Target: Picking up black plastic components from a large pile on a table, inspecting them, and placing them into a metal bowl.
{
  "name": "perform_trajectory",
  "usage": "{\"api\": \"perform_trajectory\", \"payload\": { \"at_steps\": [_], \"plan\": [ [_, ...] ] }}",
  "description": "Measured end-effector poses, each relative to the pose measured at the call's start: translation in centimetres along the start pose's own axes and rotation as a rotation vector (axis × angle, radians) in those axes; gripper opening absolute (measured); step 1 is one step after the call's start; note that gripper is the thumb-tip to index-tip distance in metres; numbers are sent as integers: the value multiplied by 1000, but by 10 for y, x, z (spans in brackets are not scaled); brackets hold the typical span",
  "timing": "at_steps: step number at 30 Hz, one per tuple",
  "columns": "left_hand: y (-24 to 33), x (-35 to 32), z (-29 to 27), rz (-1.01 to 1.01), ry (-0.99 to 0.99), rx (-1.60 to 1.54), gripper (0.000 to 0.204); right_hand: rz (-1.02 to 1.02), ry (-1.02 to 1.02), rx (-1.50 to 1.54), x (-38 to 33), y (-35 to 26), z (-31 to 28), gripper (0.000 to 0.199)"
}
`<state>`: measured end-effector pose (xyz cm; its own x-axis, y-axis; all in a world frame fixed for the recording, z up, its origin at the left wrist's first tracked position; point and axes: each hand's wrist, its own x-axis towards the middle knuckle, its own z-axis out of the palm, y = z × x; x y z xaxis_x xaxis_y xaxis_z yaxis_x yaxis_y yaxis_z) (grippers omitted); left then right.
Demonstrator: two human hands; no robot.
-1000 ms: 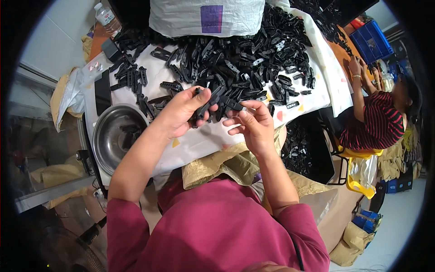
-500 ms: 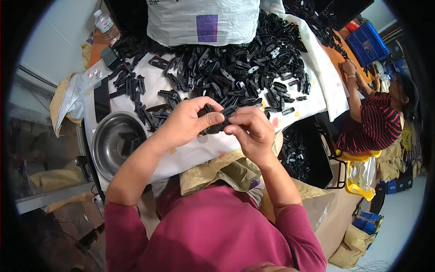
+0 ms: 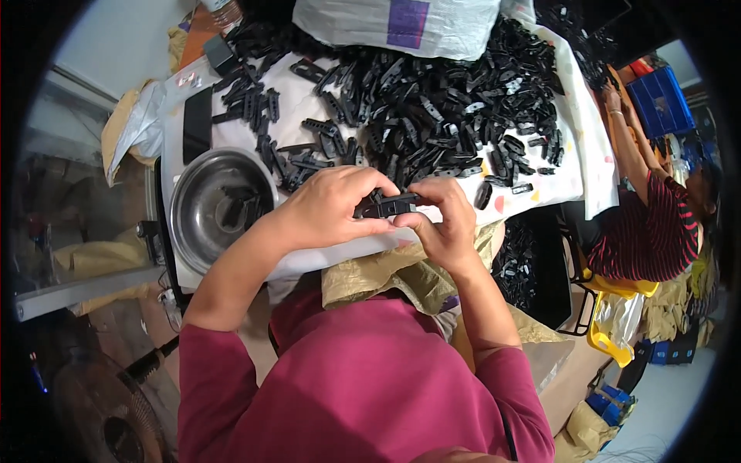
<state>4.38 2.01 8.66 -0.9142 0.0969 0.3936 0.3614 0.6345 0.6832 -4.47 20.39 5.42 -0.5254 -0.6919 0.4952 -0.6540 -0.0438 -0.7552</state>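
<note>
Both of my hands meet above the near edge of the table, holding a black plastic part (image 3: 392,206) between them. My left hand (image 3: 328,202) pinches its left end with thumb and fingers. My right hand (image 3: 446,218) grips the right end, thumb below and fingers above. The part lies roughly level, and my fingers cover its two ends. Just beyond my hands spreads a large heap of similar black plastic parts (image 3: 432,108). A steel bowl (image 3: 185,204) with a few black pieces (image 3: 243,207) inside stands left of my left forearm.
A white woven sack (image 3: 340,17) stands behind the heap. Left on the white-covered table lies a flat black slab (image 3: 197,127). A black bin (image 3: 552,266) of black parts is at my right. Farther right, a person in a striped shirt (image 3: 644,231) reaches toward another pile near a blue crate (image 3: 660,100).
The black part has turned to lie more level, and my right fingers have shifted over its right end. The whole view has moved, and the neighbouring person's arm reaches farther forward.
</note>
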Motion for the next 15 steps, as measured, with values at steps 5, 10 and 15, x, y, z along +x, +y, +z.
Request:
{"api": "perform_trajectory", "payload": {
  "at_steps": [5, 10, 15],
  "plan": [
    [-9, -54, -42, -286, 3, 306, 36, 382, 54, 97, -12, 36, -12, 55],
    [-12, -97, -74, -920, -117, 631, 28, 512, 78, -512, -18, 67, -44, 31],
    [-33, -85, -68, -431, 68, 652, 30, 352, -6, -760, -16, 71, -37, 25]
  ]
}}
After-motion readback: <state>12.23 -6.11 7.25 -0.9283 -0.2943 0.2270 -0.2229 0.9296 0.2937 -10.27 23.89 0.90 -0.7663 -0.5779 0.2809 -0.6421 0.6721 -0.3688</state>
